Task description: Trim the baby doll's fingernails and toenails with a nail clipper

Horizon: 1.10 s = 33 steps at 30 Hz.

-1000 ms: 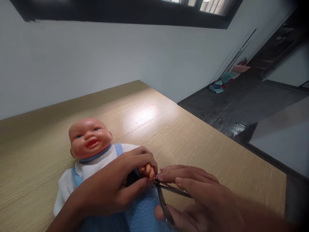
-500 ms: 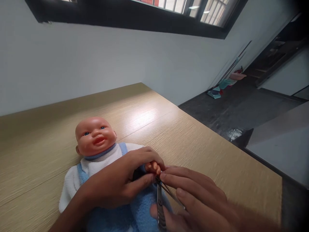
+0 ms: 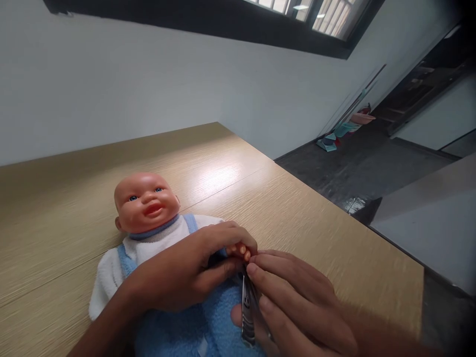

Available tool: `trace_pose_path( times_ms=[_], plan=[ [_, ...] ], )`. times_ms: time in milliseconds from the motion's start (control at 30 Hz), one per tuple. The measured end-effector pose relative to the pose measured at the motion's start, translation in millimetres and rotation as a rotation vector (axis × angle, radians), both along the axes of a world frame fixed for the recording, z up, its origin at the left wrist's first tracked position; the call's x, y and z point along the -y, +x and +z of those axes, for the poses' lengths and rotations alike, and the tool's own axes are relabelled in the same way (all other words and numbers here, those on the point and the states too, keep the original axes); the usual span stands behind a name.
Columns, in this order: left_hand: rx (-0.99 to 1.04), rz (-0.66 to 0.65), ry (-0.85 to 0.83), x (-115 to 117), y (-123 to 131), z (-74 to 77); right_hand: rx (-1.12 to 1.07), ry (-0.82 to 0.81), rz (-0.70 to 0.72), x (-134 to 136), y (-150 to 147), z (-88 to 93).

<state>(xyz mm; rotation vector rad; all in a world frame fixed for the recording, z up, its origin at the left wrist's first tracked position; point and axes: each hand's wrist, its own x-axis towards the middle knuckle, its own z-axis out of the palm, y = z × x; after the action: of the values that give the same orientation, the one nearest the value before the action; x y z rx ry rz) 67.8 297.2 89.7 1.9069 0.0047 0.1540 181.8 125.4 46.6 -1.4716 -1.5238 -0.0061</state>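
Head camera: doll [image 3: 148, 208] lies face-up on the table [image 3: 305, 218], under both hands. Left hand [image 3: 174, 285] is closed around the doll's small hand [image 3: 241, 251], fingers over and thumb under, apparently to steady it. Right hand [image 3: 297, 302] pinches a metal nail clipper [image 3: 248, 312] between thumb and forefinger. The clipper's tip is just beside the left fingertips. Both wrists are low and the forearms converge.

Open table [image 3: 297, 218] is being left free at centre and upper left of the frame; the lower middle is being blocked by the doll [image 3: 145, 203], left hand [image 3: 178, 280], right hand [image 3: 297, 307] and nail clipper [image 3: 247, 312].
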Motion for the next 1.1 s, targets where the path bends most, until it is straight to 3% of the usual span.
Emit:
trace_pose_path(
  times_ms=[100,367,567,700,867,1000,1100],
  plan=[
    [0.004,0.004,-0.005,0.2,0.1,0.1,0.091,0.149,0.014,-8.2,9.7,7.5],
    [0.011,0.016,-0.010,-0.4,-1.1,-1.1,0.462,0.314,-0.052,-21.5,9.7,25.3],
    [0.021,0.018,-0.012,-1.7,0.9,-1.8,0.540,0.384,-0.031,-25.5,8.3,29.7],
    [0.013,0.028,-0.038,-1.5,-0.6,-0.9,0.480,0.370,0.004,-22.9,11.0,25.0],
    [-0.013,0.029,-0.088,-0.7,-2.3,0.8,0.205,0.320,0.044,-16.3,24.2,16.3],
    [-0.015,0.028,-0.102,-0.4,-1.4,-0.4,0.016,0.406,0.041,-15.1,33.0,11.6],
    [-0.019,0.038,-0.072,-0.6,-1.7,-1.5,0.031,0.331,0.116,-13.9,35.5,12.8]
  ],
)
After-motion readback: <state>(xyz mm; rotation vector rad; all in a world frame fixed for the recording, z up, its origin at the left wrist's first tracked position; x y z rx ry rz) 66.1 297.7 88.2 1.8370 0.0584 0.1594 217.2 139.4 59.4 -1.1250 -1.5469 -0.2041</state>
